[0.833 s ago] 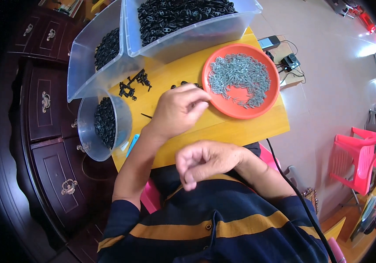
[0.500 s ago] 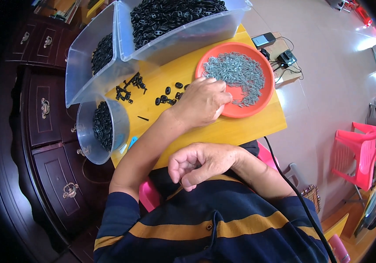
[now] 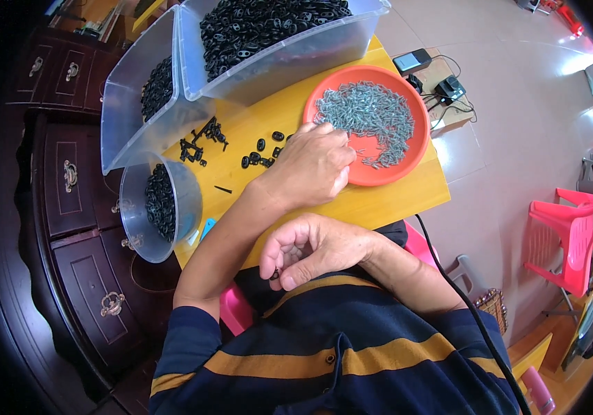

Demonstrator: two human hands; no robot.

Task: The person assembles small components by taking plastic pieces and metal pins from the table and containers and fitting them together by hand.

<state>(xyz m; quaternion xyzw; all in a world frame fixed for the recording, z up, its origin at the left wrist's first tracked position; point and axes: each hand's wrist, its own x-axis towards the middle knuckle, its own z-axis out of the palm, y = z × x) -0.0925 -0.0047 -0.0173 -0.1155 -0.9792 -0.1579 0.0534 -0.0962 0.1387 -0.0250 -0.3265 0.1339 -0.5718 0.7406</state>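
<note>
My left hand (image 3: 314, 166) reaches over the near-left rim of an orange bowl (image 3: 419, 149). Its fingers are bent and closed by the small silver screws (image 3: 366, 111) inside; what they may hold is hidden. Closer to my body, my right hand (image 3: 321, 252) is curled, palm turned to the left. A small black piece (image 3: 275, 274) shows between its thumb and fingertips, too small to make out fully. Several oval black plastic parts (image 3: 261, 144) lie on the yellow table just left of my left hand, some partly covered by it.
Two large clear bins (image 3: 283, 66) (image 3: 120, 117) of black parts stand at the back left, with a clear round tub (image 3: 196, 200) nearer. Thin black pieces (image 3: 203, 138) lie between. A box with small devices (image 3: 452, 114) sits right of the table; a pink chair (image 3: 563, 242) stands farther right.
My right hand has shifted slightly up and left, its thumb and fingers now nearer together with the black piece showing. My left hand has drawn back a little left from the screws.
</note>
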